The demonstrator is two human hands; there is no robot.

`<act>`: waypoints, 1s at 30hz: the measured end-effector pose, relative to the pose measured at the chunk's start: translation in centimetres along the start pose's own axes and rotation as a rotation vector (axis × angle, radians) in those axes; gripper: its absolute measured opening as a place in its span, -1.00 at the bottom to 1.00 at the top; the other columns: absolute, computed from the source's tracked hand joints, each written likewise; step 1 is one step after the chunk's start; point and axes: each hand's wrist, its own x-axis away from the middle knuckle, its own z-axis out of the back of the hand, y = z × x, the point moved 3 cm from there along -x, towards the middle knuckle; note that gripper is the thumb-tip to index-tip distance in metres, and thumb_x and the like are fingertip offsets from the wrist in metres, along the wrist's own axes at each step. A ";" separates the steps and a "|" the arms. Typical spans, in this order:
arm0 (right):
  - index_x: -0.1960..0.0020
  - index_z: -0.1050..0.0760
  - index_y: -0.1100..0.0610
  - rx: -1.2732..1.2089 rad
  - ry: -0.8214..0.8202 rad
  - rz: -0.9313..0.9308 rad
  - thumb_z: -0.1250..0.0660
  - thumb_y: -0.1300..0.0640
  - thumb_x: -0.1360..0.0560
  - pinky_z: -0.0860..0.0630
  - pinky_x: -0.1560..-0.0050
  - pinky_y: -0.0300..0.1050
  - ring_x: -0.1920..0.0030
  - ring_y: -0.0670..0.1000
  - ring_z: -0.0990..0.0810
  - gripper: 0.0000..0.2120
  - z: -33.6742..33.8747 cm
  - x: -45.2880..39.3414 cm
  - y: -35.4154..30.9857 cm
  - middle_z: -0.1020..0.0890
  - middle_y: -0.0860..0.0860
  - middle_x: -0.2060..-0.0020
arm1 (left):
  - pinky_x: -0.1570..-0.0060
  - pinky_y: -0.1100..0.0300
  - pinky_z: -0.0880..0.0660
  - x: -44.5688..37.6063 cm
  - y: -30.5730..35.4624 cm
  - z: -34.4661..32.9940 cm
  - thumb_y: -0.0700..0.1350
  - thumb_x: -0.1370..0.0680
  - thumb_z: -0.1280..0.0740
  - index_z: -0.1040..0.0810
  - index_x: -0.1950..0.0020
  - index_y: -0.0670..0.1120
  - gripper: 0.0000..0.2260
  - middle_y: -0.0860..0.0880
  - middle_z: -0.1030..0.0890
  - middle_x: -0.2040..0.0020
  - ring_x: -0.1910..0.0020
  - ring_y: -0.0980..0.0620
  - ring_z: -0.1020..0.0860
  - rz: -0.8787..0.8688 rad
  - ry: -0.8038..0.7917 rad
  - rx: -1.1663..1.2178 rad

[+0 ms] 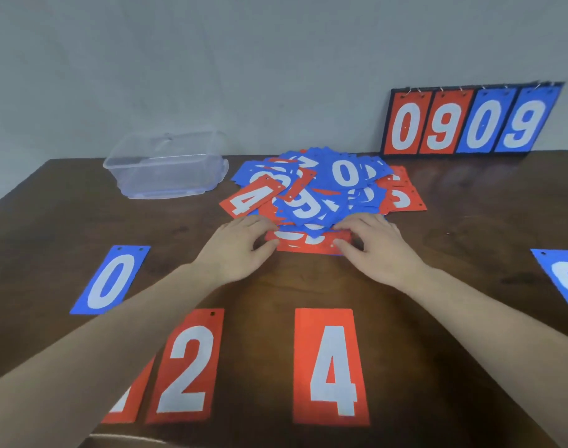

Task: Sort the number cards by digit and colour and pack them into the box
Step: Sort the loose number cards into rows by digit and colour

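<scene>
A heap of red and blue number cards [321,189] lies in the middle of the brown table [470,205]. At its near edge a red card [308,245] sticks out sideways. My left hand [237,250] pinches its left end and my right hand [376,250] pinches its right end. Sorted cards lie face up nearer me: a blue 0 [111,281], a red card [127,405] half hidden by my left forearm, a red 2 [185,367], a red 4 [331,367] and a blue card [567,279] cut off at the right edge. The clear plastic box [166,166] stands open at the back left.
A flip scoreboard [470,121] showing 0 9 0 9 leans against the grey wall at the back right. The table's near edge runs along the bottom of the view.
</scene>
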 end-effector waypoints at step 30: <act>-0.53 -0.30 -0.13 0.067 -0.081 -0.118 -0.27 -0.43 -0.46 -0.17 -0.54 0.12 -0.54 0.08 -0.24 -0.27 0.9 -16.8 8.8 -0.37 -0.04 -0.51 | -0.48 -0.10 -0.20 -10.1 -9.7 -1.9 0.48 -0.37 -0.17 -0.35 -0.49 0.16 -0.25 0.07 -0.40 -0.48 -0.49 -0.06 -0.28 0.330 -0.023 0.107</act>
